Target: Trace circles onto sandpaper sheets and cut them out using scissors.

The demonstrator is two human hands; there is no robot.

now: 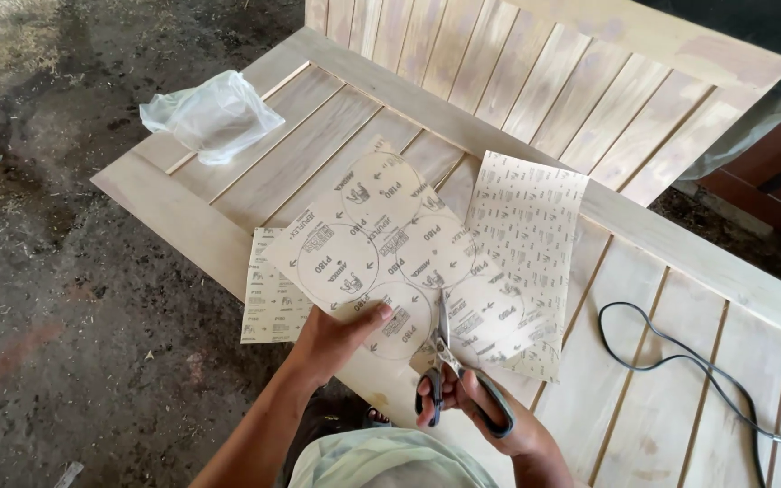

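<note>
Sandpaper sheet (390,244): pale printed backing marked with round disc outlines, at frame centre over a slatted wooden panel (644,298).
Left hand (336,339): pinching the sheet's lower edge from below.
Right hand (472,411): fingers through the scissors (449,366), blades biting into the sheet's lower edge.
Other: plastic bag (214,117) upper left; black cable (689,361) lower right.

A dusty grey floor (65,298) is lying under pale wooden panels (318,136). Daylight is shining on the slats. A black cord (680,361) is curling there.
</note>
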